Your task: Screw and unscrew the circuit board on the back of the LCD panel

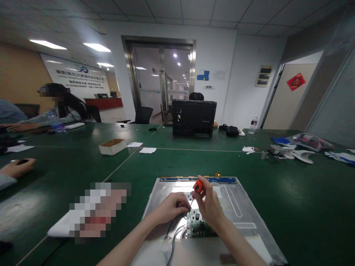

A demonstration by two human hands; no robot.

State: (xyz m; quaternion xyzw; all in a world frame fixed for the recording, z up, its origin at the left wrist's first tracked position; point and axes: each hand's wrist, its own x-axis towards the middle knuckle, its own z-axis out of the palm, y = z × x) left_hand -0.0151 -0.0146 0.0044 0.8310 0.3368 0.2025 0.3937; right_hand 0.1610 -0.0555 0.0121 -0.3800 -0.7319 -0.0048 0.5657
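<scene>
A flat metal panel [244,199], apparently the back of a display, lies on the green table in front of me. On it sits a green circuit board [194,224], with dark cables [173,240] running off its left side. My right hand [212,207] grips a screwdriver [198,186] by its orange and black handle, the thin shaft slanting down to the board's upper left corner. Beside that tip, my left hand [173,207] has its fingers pinched together; what is between them is hidden. A blue circuit strip [227,180] runs along the panel's far edge.
An open cardboard box [112,147] and paper pieces [148,150] lie beyond the panel. Farther back stand a black monitor casing [194,119] and a bottle [253,125]. Loose parts [288,152] are at right. Another person's hand [19,168] rests at left.
</scene>
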